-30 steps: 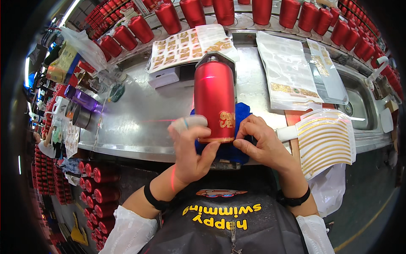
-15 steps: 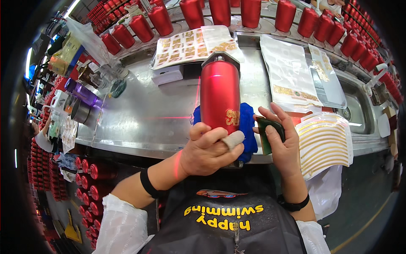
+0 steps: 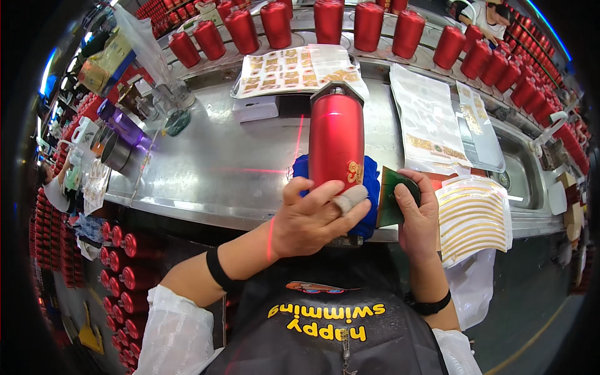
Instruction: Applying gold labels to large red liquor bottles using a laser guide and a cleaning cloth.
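Observation:
A glossy red metal canister [image 3: 336,140] lies lengthwise in front of me, its far end set against a dark angular holder [image 3: 337,89]. Gold decoration shows on its near right side. My left hand [image 3: 322,215] curls over the canister's near end, with a pale cloth sleeve on one finger. Just to the right, my right hand [image 3: 420,215] grips a flat green scraper [image 3: 392,203] between thumb and fingers, its edge apart from the canister. Blue cloth [image 3: 371,178] bunches under and beside the canister. Thin red laser lines cross the canister and steel table.
Printed gold transfer sheets [image 3: 275,72] lie beyond the canister, with more sheets [image 3: 428,119] and gold-striped strips [image 3: 475,215] at right. Red canisters [image 3: 369,28] line a conveyor behind. A sink [image 3: 522,159] is far right; a purple bottle [image 3: 120,124] stands left.
The canister has turned slightly, its gold decoration shifting toward the right side. My right hand has tilted the scraper so more of its flat face shows. My view has shifted a little.

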{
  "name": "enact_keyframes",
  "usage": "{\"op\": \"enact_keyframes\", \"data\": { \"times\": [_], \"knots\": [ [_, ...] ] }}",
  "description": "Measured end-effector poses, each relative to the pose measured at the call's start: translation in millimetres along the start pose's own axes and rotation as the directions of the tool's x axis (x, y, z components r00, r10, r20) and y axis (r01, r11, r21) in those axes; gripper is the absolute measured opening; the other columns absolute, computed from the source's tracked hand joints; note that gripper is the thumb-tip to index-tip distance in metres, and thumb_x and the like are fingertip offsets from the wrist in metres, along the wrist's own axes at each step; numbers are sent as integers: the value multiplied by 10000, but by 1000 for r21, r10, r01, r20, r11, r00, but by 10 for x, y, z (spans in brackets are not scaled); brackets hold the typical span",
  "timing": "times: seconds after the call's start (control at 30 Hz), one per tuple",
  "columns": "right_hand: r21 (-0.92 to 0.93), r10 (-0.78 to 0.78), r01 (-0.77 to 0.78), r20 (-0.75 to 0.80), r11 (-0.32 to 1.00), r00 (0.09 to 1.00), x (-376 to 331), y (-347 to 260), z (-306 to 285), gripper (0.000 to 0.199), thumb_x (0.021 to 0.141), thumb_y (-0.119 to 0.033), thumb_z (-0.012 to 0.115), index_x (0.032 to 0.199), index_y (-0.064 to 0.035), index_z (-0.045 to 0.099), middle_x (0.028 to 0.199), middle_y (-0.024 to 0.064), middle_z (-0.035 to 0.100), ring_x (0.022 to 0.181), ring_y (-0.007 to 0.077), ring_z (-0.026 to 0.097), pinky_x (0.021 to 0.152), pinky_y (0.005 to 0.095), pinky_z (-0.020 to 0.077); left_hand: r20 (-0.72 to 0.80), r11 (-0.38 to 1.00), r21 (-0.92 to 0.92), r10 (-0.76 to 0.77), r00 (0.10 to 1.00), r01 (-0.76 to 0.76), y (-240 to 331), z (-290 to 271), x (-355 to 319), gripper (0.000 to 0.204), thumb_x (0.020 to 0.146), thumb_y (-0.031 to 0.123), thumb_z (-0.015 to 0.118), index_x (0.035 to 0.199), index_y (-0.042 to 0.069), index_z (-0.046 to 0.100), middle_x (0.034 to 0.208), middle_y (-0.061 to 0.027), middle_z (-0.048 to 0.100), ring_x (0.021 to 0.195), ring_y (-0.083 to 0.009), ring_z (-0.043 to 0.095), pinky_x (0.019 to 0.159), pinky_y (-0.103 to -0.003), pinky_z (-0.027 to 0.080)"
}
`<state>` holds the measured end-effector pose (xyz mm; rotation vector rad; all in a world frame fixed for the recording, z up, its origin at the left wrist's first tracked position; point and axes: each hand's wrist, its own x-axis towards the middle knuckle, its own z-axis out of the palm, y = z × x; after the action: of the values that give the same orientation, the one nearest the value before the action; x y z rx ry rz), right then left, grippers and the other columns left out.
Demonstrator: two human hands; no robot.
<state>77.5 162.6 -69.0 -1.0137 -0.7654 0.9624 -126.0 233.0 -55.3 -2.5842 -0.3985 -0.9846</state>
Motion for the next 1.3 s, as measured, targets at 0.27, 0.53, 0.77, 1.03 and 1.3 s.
{"op": "enact_keyframes", "data": {
  "times": [0.27, 0.53, 0.77, 1.03, 1.3],
  "knots": [
    [-366, -99, 137, 121, 920, 988, -3, -23, 284, 190, 917, -108, 635, 1067, -40, 541, 901, 25, 603, 796, 69, 559, 693, 221, 468, 37, 863, -238, -450, 892, 445, 13, -55, -177, 652, 729, 128, 704, 1353, 110, 516, 1286, -106, 588, 1214, -306, 442, 993, -457, 252],
    [-369, -161, 169, 53, 914, 986, -30, 75, 368, 213, 913, -146, 661, 1039, -10, 556, 864, 47, 622, 765, 85, 565, 673, 228, 472, 155, 869, -119, -461, 874, 479, 46, 47, -41, 808, 717, 211, 771, 1417, 11, 422, 1391, -205, 483, 1236, -383, 442, 1084, -523, 230],
    [-391, -128, 121, 8, 912, 992, -11, 126, 340, 232, 911, -175, 666, 1030, -8, 557, 847, 37, 612, 753, 87, 552, 682, 243, 473, 130, 784, -242, -557, 820, 571, -7, 58, -138, 845, 786, 327, 743, 1451, -1, 337, 1413, -201, 457, 1326, -395, 399, 1118, -619, 148],
    [-348, -110, 113, 29, 931, 994, -2, 142, 317, 205, 912, -155, 652, 1021, -11, 556, 858, 48, 624, 765, 90, 567, 682, 244, 480, 384, 601, -365, -599, 703, 711, -95, 30, -138, 829, 814, 273, 732, 1467, 8, 296, 1386, -218, 470, 1332, -388, 389, 1131, -596, 154],
    [-402, -143, 130, -3, 906, 990, -8, 156, 312, 197, 902, -150, 652, 1009, -7, 567, 806, 36, 616, 726, 88, 558, 660, 242, 475, 148, 753, -378, -524, 839, 538, -68, 119, -102, 891, 764, 299, 773, 1473, 41, 298, 1449, -211, 391, 1339, -419, 361, 1115, -597, 182]
  ]
}}
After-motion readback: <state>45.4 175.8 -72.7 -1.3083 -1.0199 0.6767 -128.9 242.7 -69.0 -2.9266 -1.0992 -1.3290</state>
